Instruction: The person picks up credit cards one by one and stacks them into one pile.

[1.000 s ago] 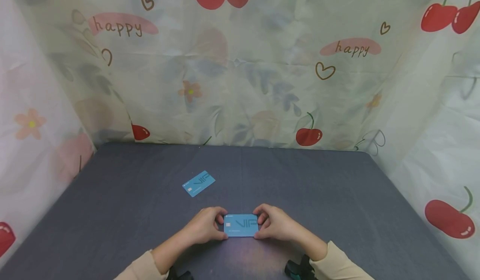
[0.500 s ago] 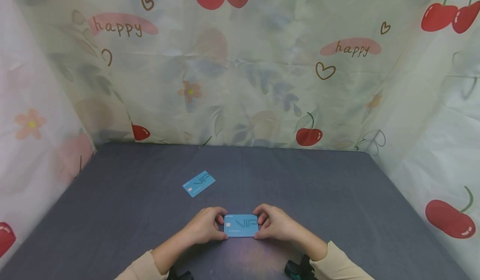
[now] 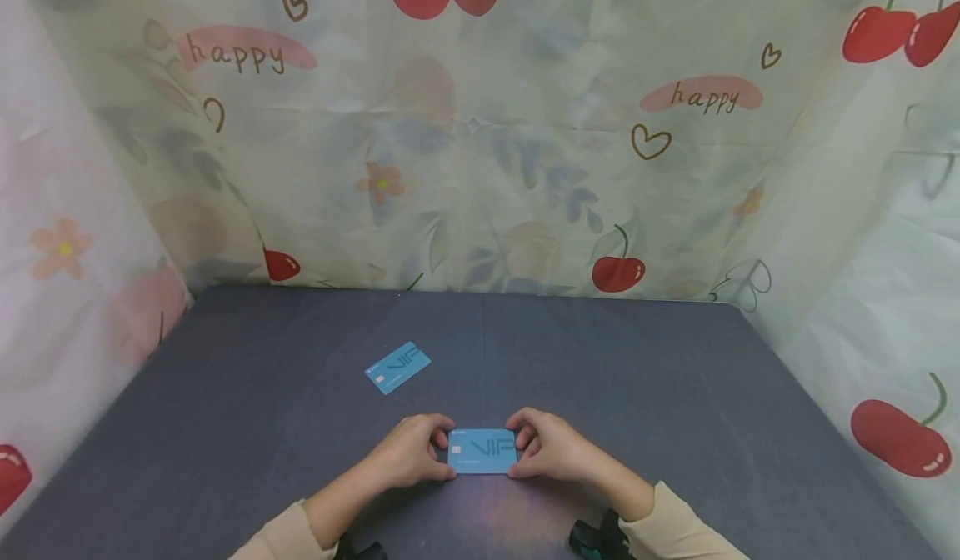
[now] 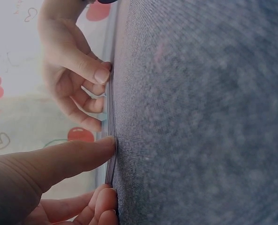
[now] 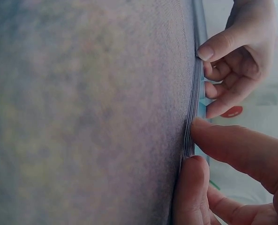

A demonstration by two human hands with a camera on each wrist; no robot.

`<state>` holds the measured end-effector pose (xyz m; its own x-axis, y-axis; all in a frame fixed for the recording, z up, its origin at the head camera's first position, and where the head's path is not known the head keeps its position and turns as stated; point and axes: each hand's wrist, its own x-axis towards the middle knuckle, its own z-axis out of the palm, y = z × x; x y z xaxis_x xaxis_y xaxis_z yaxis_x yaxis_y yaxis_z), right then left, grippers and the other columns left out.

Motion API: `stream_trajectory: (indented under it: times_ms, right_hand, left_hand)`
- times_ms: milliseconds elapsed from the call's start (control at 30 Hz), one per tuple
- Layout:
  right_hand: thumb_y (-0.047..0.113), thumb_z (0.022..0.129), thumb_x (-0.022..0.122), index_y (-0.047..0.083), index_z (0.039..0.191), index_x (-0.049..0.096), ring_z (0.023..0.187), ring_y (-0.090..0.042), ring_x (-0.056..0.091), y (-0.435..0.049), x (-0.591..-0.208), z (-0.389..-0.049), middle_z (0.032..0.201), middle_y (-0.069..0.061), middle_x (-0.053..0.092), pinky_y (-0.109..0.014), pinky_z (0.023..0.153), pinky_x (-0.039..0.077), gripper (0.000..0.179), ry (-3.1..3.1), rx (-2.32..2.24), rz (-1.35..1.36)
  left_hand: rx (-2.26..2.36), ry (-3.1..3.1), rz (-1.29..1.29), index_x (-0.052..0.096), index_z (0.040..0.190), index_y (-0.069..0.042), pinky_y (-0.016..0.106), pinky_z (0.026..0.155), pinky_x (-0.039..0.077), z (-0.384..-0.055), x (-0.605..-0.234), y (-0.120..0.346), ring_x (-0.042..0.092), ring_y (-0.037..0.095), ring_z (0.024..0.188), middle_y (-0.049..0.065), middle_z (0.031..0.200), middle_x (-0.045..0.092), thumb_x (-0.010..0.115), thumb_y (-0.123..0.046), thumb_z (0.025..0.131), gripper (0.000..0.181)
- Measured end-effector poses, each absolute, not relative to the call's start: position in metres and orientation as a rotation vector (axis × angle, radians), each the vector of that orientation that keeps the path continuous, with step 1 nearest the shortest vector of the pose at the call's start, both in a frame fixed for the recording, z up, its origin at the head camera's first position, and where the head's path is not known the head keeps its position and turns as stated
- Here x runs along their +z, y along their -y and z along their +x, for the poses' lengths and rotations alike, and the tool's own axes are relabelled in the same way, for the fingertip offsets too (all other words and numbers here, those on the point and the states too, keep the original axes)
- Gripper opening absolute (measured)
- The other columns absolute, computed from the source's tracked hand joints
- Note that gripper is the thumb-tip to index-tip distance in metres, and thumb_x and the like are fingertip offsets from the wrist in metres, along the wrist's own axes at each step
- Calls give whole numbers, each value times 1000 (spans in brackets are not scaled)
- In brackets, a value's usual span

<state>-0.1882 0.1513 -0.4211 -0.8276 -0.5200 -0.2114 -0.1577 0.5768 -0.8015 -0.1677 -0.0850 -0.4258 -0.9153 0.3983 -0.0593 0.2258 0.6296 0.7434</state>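
A small stack of blue cards [image 3: 482, 452] marked VIP lies flat on the dark tabletop, its layered edges [image 4: 111, 108] showing in the left wrist view. My left hand [image 3: 408, 452] grips the stack's left end, thumb at the near corner and fingers at the far one. On the right end my right hand [image 3: 551, 447] holds it the same way. The right wrist view shows the layered card edges [image 5: 191, 112] between both thumbs. Farther back and to the left, a single blue VIP card [image 3: 398, 367] rests at a slant, apart from both hands.
A dark grey cloth covers the table [image 3: 637, 393]. Behind it hangs a curtain [image 3: 480, 143] printed with cherries and hearts, with more curtain along both sides. Black wrist straps [image 3: 600, 537] show below the cuffs.
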Motion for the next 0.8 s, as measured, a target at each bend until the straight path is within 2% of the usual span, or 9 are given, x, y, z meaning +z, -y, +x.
stream_trajectory:
  times_ms: [800]
  right_hand:
    - [8, 72, 77, -3, 116, 52, 72, -13, 58, -151, -421, -190, 87, -7, 55, -21, 59, 47, 52, -2384, -1119, -538]
  left_hand:
    - [1149, -2615, 508, 58, 113, 8, 20, 53, 40, -168, -424, 86, 52, 9, 63, 4, 81, 58, 81, -7, 65, 56]
